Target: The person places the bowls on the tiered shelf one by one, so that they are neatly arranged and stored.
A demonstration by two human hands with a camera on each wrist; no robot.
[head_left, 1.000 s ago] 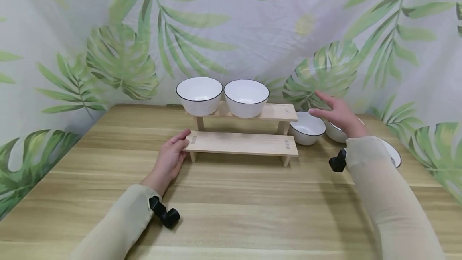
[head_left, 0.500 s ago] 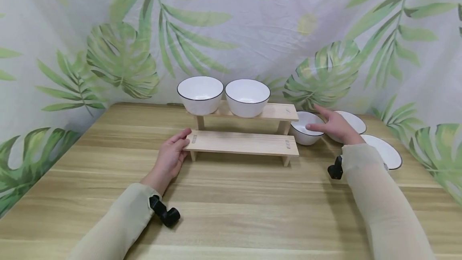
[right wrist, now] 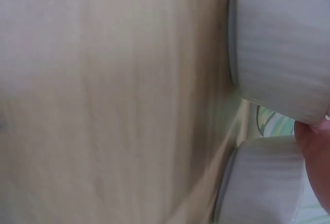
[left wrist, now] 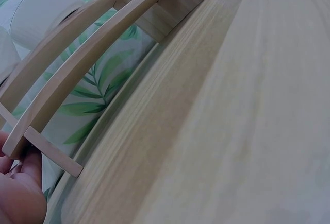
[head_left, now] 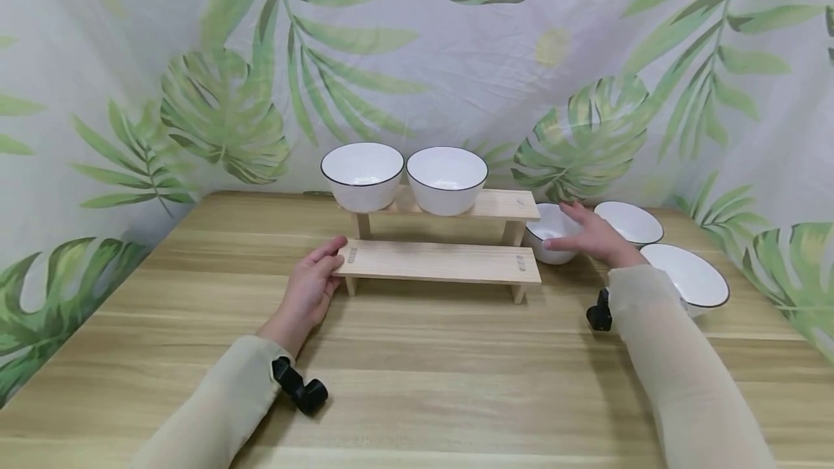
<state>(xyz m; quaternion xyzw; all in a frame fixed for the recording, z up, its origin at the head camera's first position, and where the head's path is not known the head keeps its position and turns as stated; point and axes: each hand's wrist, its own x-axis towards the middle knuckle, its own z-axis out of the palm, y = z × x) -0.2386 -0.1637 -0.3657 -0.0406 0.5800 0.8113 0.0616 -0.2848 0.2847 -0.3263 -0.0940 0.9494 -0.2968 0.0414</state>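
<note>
My left hand (head_left: 313, 284) grips the left end of a two-step wooden rack (head_left: 436, 260), thumb on top of the lower shelf. The left wrist view shows its fingers (left wrist: 31, 165) at the shelf's underside. At the rack's right stands a white bowl (head_left: 546, 234) with a dark rim. My right hand (head_left: 596, 237) is at this bowl's right side, thumb and fingers spread apart over it. In the right wrist view the thumb (right wrist: 314, 147) meets the rim of the bowl (right wrist: 283, 44); the other fingers are out of that view.
Two white bowls, a left one (head_left: 362, 176) and a right one (head_left: 447, 179), stand side by side on the upper shelf. Two more, a rear bowl (head_left: 628, 223) and a nearer bowl (head_left: 684, 277), stand right of my right hand. A leaf-print cloth (head_left: 469, 56) hangs behind the table (head_left: 417, 389).
My right hand has come down and left from above the right-hand bowls to the bowl beside the rack. My left hand keeps its grip on the rack, which has not moved.
</note>
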